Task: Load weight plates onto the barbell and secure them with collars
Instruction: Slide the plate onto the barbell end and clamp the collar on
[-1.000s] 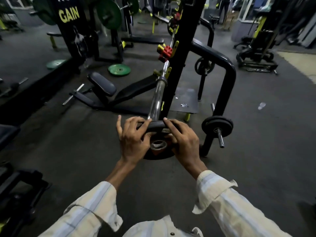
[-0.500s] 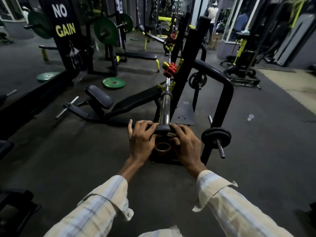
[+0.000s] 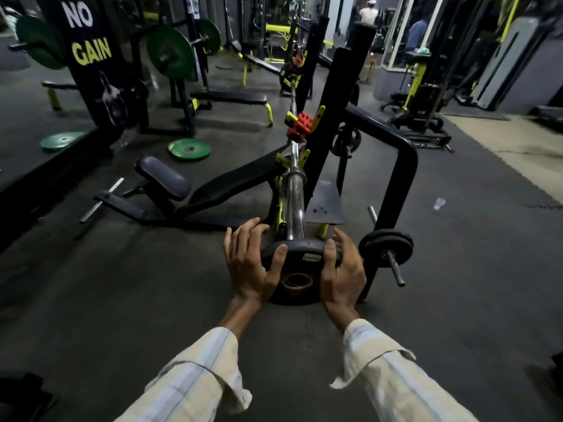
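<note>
A chrome barbell (image 3: 295, 205) rests on the black rack and its sleeve points toward me. A black weight plate (image 3: 300, 252) sits on the near end of that sleeve. My left hand (image 3: 251, 266) grips the plate's left rim, thumb on its front face. My right hand (image 3: 342, 269) grips the right rim. The sleeve's round end (image 3: 297, 281) shows between my hands, below the plate's upper edge. Red collars (image 3: 300, 126) sit on the rack further along the bar.
A small black plate (image 3: 386, 246) hangs on a storage peg at the right of the rack frame (image 3: 402, 166). A decline bench (image 3: 219, 187) lies to the left. Green plates (image 3: 189, 149) lie on the floor further back, with more benches and racks behind. A person stands far off.
Both hands have spread from near the plate's centre out to its rims, and the plate has slid further along the sleeve. My head has tilted up, showing more of the gym.
</note>
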